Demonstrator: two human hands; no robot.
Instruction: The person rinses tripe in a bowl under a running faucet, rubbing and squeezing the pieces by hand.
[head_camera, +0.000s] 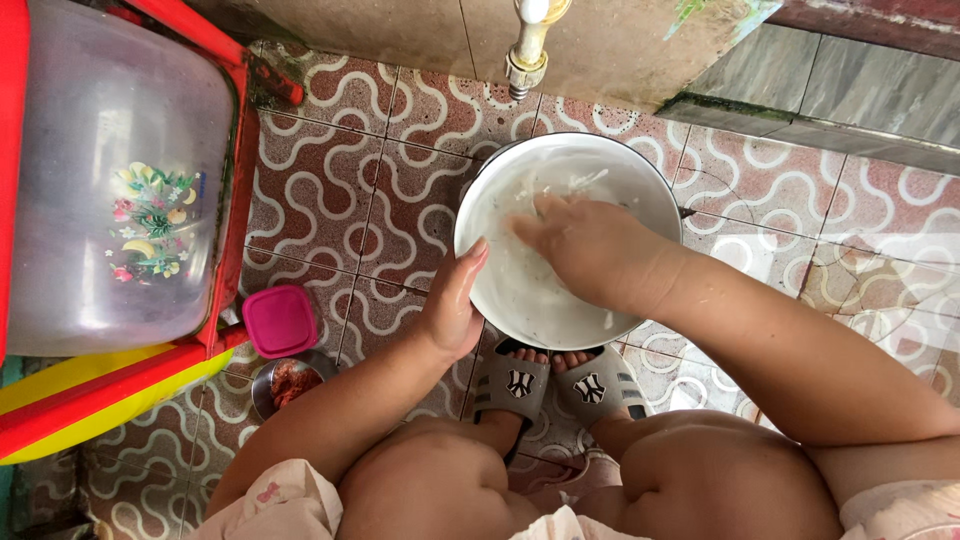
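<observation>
A white round bowl (640, 170) stands on the tiled floor below a tap, with white strands and cloudy water inside. My left hand (452, 300) grips its left rim, thumb on the edge. My right hand (585, 245) is down inside the bowl, fingers curled among the wet white strands. I squat over it, knees and grey slippers just below the bowl.
A tap (527, 50) juts from the wall above the bowl. At left, a clear plastic tub (110, 180) sits in a red frame (240, 180). A pink lidded box (280, 320) and a small metal bowl of reddish stuff (290, 383) rest on the patterned floor tiles (350, 200).
</observation>
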